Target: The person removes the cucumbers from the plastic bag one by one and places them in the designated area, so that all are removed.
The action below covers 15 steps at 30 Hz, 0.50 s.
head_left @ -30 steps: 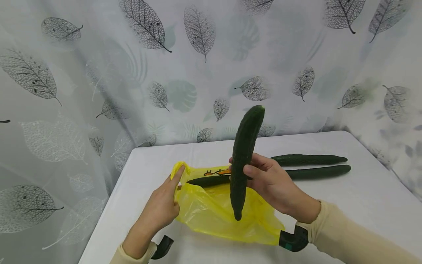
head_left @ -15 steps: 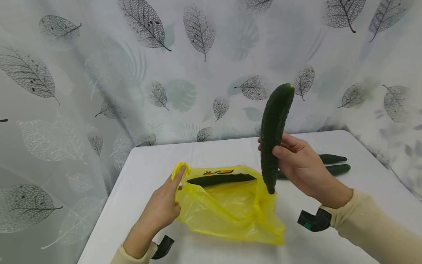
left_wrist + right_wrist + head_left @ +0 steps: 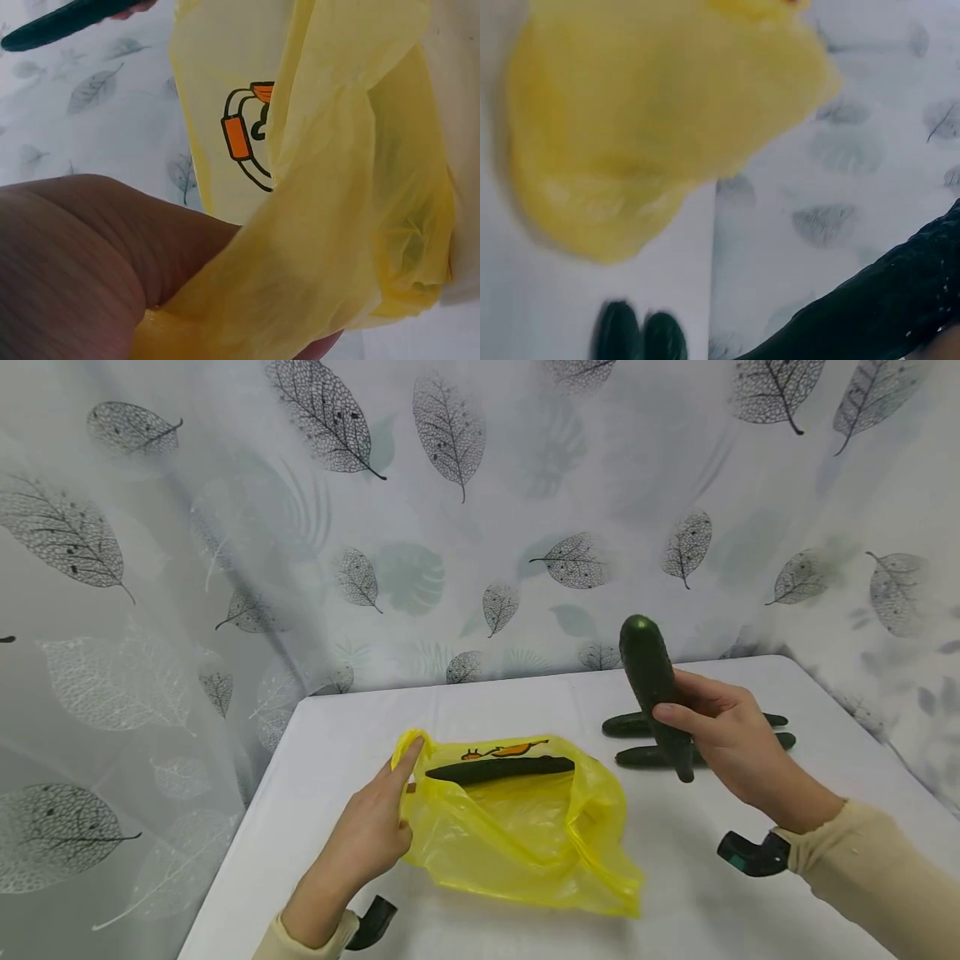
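My right hand (image 3: 731, 747) grips a dark green cucumber (image 3: 649, 672) by its lower half, tilted, with its thick end up. It is raised over the right part of the table, overlapping two cucumbers that lie there, the rear one (image 3: 624, 725) and the front one (image 3: 636, 757). At the left mouth of a yellow plastic bag (image 3: 495, 860), my left hand (image 3: 367, 827) holds the edge, the film gathered between thumb and fingers in the left wrist view. The bag's mouth gapes open, and one cucumber (image 3: 498, 769) lies inside along the back wall, which bears an orange and black print.
A white table (image 3: 352, 735) bears the bag and the loose cucumbers. Behind and at the sides hangs a leaf-patterned curtain (image 3: 465, 552). Black cameras sit at both wrists, the right one (image 3: 752, 855) under the sleeve cuff.
My right hand has moved right with the cucumber, away from above the bag. The cucumber rose, then came down and now leans its top to the left. The left hand stays put.
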Tool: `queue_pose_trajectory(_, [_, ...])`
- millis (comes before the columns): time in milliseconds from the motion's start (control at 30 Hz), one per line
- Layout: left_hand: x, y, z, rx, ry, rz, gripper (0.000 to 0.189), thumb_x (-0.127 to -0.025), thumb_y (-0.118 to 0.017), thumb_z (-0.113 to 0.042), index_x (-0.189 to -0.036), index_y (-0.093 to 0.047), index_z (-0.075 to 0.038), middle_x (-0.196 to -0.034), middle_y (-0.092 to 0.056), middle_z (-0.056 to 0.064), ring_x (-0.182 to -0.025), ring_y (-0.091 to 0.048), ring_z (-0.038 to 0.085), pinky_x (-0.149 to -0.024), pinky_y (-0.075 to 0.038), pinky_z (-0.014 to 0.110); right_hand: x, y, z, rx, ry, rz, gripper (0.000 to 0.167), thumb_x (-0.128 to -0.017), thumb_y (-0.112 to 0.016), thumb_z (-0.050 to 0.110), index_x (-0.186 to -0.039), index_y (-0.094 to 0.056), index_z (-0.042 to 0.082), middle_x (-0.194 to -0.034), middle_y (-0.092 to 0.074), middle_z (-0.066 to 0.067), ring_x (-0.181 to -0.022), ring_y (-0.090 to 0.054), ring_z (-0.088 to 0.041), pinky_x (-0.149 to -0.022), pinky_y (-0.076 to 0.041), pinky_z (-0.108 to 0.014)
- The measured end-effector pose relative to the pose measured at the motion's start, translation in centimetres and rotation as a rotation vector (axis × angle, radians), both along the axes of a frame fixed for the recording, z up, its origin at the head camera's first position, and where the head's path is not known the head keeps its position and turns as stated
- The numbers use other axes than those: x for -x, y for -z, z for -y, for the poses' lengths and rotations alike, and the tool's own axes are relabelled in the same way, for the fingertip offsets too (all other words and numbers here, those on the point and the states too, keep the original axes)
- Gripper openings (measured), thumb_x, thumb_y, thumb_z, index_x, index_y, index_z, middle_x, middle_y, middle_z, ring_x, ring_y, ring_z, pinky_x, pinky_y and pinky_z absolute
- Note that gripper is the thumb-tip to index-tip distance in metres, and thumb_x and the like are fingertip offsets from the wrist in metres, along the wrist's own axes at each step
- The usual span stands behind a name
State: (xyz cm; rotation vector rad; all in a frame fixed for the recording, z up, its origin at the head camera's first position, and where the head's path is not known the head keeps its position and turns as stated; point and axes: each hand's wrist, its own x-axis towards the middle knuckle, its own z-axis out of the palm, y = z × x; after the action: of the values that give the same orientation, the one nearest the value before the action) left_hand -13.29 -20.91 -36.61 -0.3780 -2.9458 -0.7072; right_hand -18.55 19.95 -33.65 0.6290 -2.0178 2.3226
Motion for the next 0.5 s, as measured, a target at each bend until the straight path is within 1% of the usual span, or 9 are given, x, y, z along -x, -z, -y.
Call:
queue_pose_trajectory(133, [0.1,0.0,-0.1,0.0,0.005,-0.002,0.105,-0.067,-0.062,0.019,-0.161,-0.029,-0.015,-0.151,-0.047,0.015,-0.108,-0.066,0.028,-0.063,-0.045,0.031,0.2,1.8,-1.9,-0.122,0.109,0.021,0.053,-0.095,-0.065,-0.003,-0.146,-0.056,0.01,-0.127,-0.065,0.01,-0.11,-0.065,-0.006,-0.086,-0.052,-0.02])
queue_pose_trajectory(233, [0.1,0.0,-0.3,0.002,0.005,0.0,0.105,-0.067,-0.063,0.019,-0.161,-0.029,-0.015,-0.152,-0.046,0.014,-0.108,-0.066,0.028,-0.064,-0.046,0.032,0.3,3.2,-3.2,-0.252,0.186,0.008,0.054,-0.093,-0.069,0.0,-0.146,-0.056,0.009,-0.128,-0.062,0.015,-0.108,-0.064,-0.002,-0.084,-0.052,-0.018])
queue_pose_trajectory(333, [0.2,0.0,-0.3,0.007,0.004,0.006,0.105,-0.067,-0.063,0.019,-0.161,-0.029,-0.014,-0.152,-0.045,0.014,-0.109,-0.066,0.027,-0.065,-0.046,0.032,0.5,4.2,-4.3,-0.373,0.24,-0.013,0.052,-0.092,-0.071,0.003,-0.143,-0.058,0.007,-0.129,-0.062,0.015,-0.108,-0.063,-0.002,-0.083,-0.052,-0.018])
queue_pose_trajectory(400, [0.3,-0.1,-0.4,0.012,0.005,0.005,0.105,-0.067,-0.063,0.019,-0.161,-0.029,-0.014,-0.152,-0.046,0.014,-0.108,-0.066,0.027,-0.065,-0.047,0.033,0.6,4.8,-4.9,-0.451,0.255,-0.038,0.051,-0.092,-0.073,0.005,-0.141,-0.06,0.006,-0.129,-0.063,0.013,-0.108,-0.063,-0.003,-0.083,-0.051,-0.018])
queue_pose_trajectory(500, [0.5,-0.2,-0.4,0.016,0.007,-0.002,0.105,-0.067,-0.063,0.018,-0.161,-0.029,-0.014,-0.152,-0.046,0.014,-0.108,-0.066,0.028,-0.065,-0.046,0.033,0.7,5.6,-5.9,-0.587,0.277,-0.081,0.051,-0.091,-0.076,0.013,-0.14,-0.063,0.013,-0.13,-0.062,0.013,-0.116,-0.056,0.001,-0.084,-0.047,-0.013])
